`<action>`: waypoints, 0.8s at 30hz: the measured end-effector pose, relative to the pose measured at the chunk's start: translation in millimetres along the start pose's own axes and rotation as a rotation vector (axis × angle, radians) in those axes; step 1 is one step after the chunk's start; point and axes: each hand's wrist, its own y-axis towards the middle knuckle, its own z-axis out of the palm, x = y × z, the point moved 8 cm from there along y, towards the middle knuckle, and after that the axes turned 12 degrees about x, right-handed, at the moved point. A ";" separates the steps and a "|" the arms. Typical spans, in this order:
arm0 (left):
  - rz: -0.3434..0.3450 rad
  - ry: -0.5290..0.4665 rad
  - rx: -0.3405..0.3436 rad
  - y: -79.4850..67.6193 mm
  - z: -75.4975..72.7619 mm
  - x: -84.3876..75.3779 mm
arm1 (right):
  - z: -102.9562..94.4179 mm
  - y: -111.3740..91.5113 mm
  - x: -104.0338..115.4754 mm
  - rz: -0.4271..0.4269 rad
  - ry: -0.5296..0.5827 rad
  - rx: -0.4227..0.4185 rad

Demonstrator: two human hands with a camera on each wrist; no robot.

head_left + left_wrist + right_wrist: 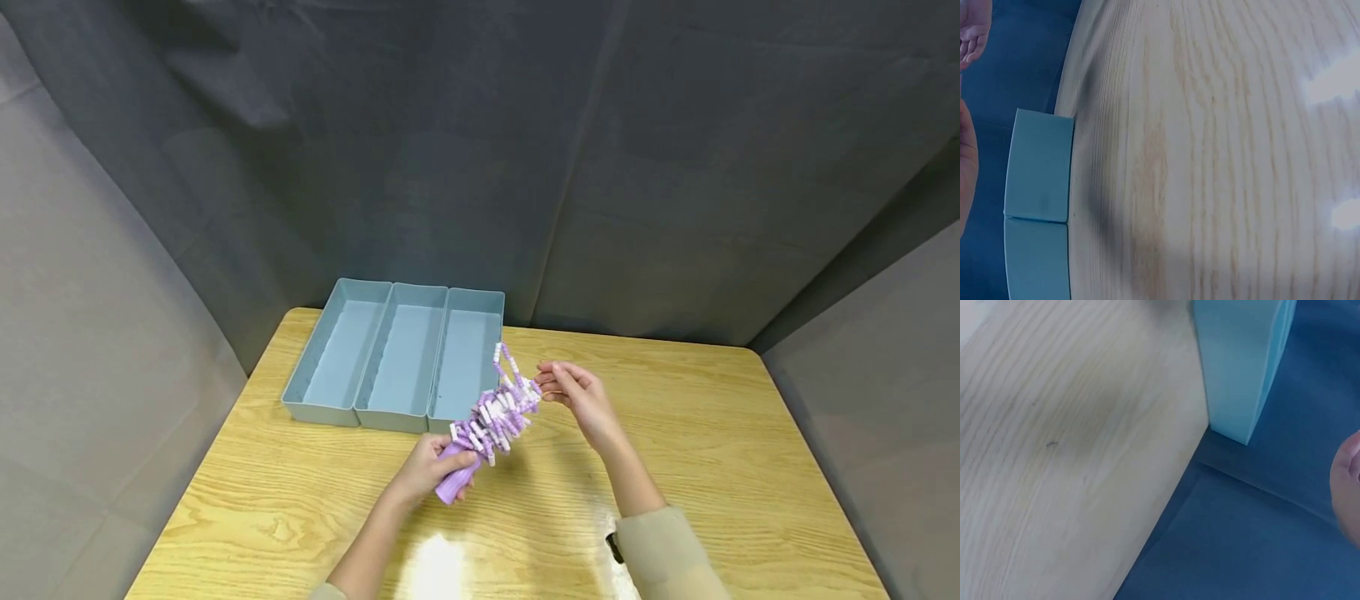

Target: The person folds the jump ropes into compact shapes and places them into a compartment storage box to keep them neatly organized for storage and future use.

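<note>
A purple and white beaded jump rope is bundled up in the middle of the head view, tilted above the table. My left hand grips its purple handle, thumb lying across the top. One loop of beads sticks up at the far end. Beside that end is my right hand, its fingers loosely bent with fingertips right at the beads. The left wrist view catches only part of the left hand and the right hand at its edge. Part of the right hand shows in the right wrist view.
Three blue-grey bins stand side by side at the back left of the wooden table; the jump rope overlaps the right one in the head view. Dark cloth hangs behind the table, with lighter grey panels at both sides.
</note>
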 end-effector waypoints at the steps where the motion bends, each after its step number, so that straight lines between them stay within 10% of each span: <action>1: 0.012 -0.017 -0.007 -0.8 -2.4 -0.3 | -0.6 1.0 -1.7 -0.002 -0.003 -0.009; 18: 0.114 -0.187 -0.148 -11.7 -28.7 -19.0 | 16.7 2.0 2.3 0.016 -0.370 -0.278; 24: 0.119 -0.217 -0.225 -12.8 -41.8 -20.9 | 15.9 14.2 -30.5 -0.044 -0.547 -0.312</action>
